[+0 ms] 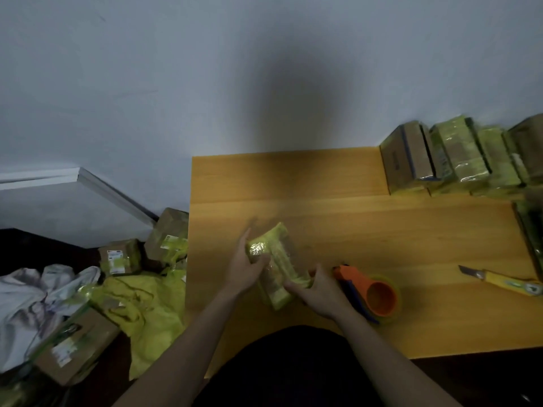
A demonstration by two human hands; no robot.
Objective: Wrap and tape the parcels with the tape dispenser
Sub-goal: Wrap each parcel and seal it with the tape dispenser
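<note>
Holding the parcel (274, 271) with both hands is what I see at the near middle of the wooden table (411, 245). It is a small oblong packet wrapped in shiny yellow-green film, lifted or tilted a little above the tabletop; I cannot tell whether its lower end touches the wood. My left hand (246, 268) grips its far left side, fingers curled round the film. My right hand (320, 292) holds the near right end, thumb and fingers wrapped against it. The picture is blurred here, so finer finger positions are not clear to me.

Just beside the right hand, on its right, the tape dispenser (373, 292) lies on the table, orange with a roll of tape round its hub. I cannot say whether the hand touches it. Further right, near the table's edge, lies a yellow utility knife (505, 280), its blade pointing left.

At the far right corner stands a row of wrapped boxes (455, 154) against the grey wall (205, 69). Off the table to the left, on the dark floor, I see cardboard boxes (117, 257) with labels, a heap of yellow-green wrap (144, 309), and a white cloth (32, 295).
</note>
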